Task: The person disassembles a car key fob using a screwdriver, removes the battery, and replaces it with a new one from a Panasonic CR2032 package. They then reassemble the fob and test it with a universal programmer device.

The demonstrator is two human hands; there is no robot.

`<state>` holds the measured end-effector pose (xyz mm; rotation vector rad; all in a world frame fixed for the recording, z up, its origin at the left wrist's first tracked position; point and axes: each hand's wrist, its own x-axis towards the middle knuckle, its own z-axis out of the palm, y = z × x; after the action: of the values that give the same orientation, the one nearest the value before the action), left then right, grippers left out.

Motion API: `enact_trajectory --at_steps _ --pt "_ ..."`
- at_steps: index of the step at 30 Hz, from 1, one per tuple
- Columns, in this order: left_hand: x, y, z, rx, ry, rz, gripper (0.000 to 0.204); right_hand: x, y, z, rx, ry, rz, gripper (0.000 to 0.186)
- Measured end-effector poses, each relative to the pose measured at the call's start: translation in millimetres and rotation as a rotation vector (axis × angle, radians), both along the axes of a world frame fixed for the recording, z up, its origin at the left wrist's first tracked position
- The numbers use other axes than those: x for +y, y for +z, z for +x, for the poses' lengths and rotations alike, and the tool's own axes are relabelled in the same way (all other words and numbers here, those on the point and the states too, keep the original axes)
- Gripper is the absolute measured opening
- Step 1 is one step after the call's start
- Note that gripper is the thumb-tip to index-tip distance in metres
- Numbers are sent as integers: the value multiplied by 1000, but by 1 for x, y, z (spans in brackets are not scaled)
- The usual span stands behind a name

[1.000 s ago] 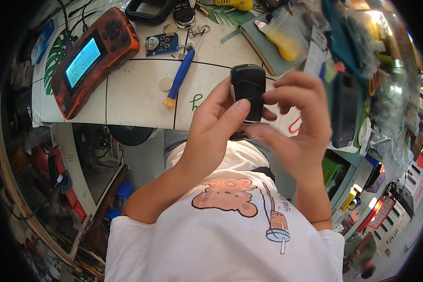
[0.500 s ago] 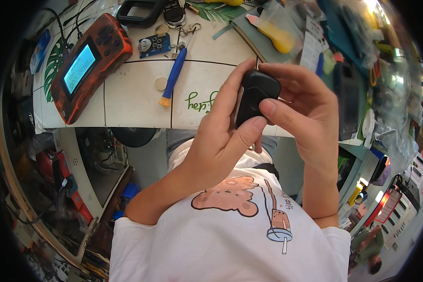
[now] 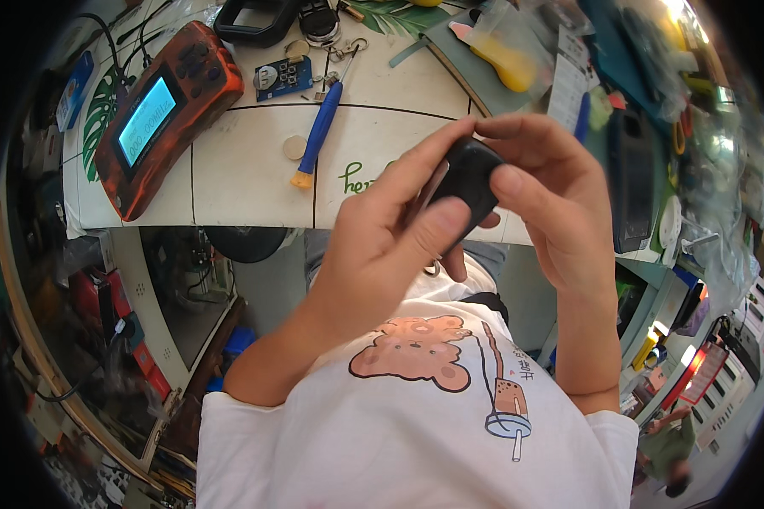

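A smooth black key fob, rounded at its corners, is held above the table's near edge. My left hand grips it from the left, thumb pressed on its upper face and fingers underneath. From the right, my right hand curls around it, with the thumb by its right edge and the fingertips at its far end. The side of the fob toward the left palm is partly hidden. Left of my hands lie a blue screwdriver with a yellow end, a round coin cell and a small blue circuit board.
An orange-and-black handheld device with a lit screen lies at the left, cables at its top. Keys and a black frame sit at the back. Bags, a yellow-handled tool and a dark phone-like device crowd the right. Another person shows at lower right.
The fob has tilted and turned between my hands. My right thumb has shifted from its face toward its edge, while my left thumb has moved further onto it.
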<state>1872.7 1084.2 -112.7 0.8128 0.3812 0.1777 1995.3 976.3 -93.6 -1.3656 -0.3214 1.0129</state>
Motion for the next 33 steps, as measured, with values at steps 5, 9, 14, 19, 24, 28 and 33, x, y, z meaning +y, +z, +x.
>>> enact_trajectory --at_steps 5,9,14,19,24,28,33 --pt "17 -10 -22 82 17 -19 59 30 3 -4 -95 -51 -60 31" --pt "24 -5 -41 147 218 924 74 61 20 -25 -384 76 -99 28" --pt "41 2 -86 1 340 -39 47 107 29 -40 -500 584 90 47" --pt "86 -16 -119 245 880 397 41 150 14 -68 -667 623 122 42" --pt "125 -17 -133 338 1052 503 37 146 -5 -64 -684 497 61 36" --pt "136 -21 -133 429 1023 595 44 140 -14 -62 -652 493 -15 33" --pt "141 -24 -140 483 960 532 42 138 -16 -63 -652 480 -75 30"
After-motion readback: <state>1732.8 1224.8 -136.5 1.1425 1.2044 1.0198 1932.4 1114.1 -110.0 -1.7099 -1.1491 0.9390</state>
